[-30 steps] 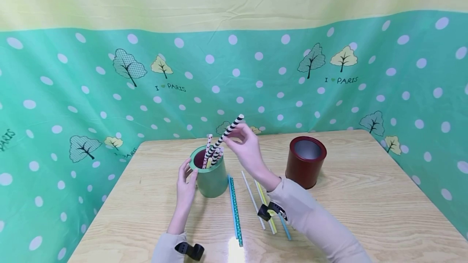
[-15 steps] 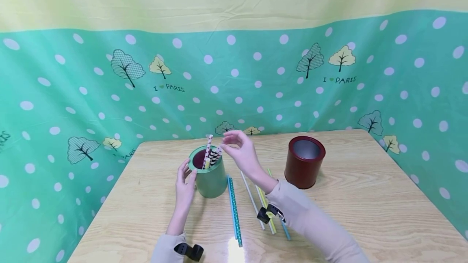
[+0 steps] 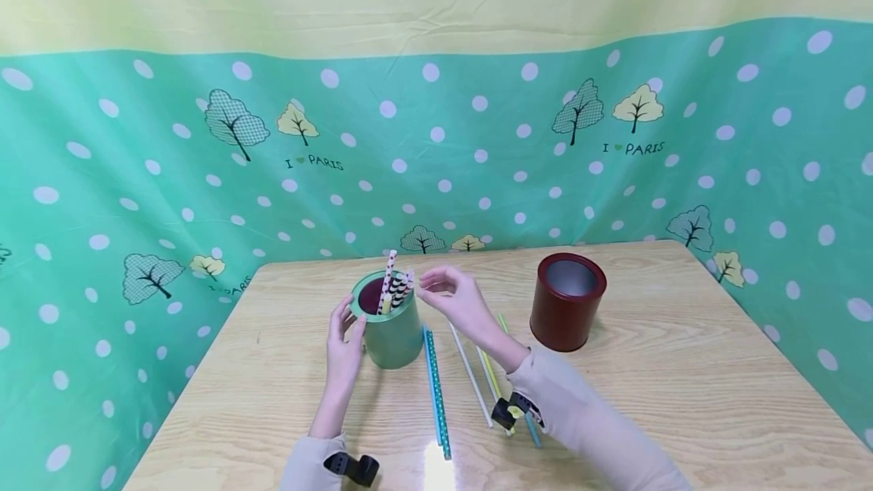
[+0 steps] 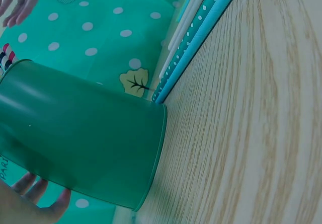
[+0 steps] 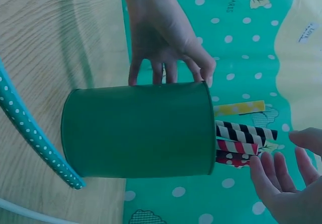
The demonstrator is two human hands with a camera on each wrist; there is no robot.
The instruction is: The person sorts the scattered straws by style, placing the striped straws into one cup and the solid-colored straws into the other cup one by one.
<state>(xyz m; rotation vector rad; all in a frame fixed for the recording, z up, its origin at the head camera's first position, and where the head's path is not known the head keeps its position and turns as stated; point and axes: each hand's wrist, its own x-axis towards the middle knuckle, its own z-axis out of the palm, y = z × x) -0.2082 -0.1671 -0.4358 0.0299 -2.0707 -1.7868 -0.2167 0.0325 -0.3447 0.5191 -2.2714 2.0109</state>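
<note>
A green can (image 3: 393, 343) stands upright on the table, with several patterned paper straws (image 3: 386, 284) leaning inside it and sticking out above the rim. My left hand (image 3: 343, 351) holds the can's left side, thumb and fingers spread around it near the rim. Beside the straw ends, to the right of the can, is my right hand (image 3: 464, 308), its fingers loosely bent and holding nothing. The right wrist view shows black-striped straws (image 5: 241, 133), red-patterned ones and a yellow dotted straw (image 5: 246, 107) close to the right fingertips. The straws' lower parts are hidden inside the can.
A dark red can (image 3: 567, 317) stands upright to the right; no straws show in it. A blue straw and a green dotted straw (image 3: 439, 400) lie beside the green can. White, yellow and blue straws (image 3: 470, 373) lie farther right, partly under the right forearm. A curtain hangs behind the table.
A black-striped straw, held by my right hand over the green can, has dropped in among the others. The right hand let go, lowered and drew slightly right. The left hand stays on the can.
</note>
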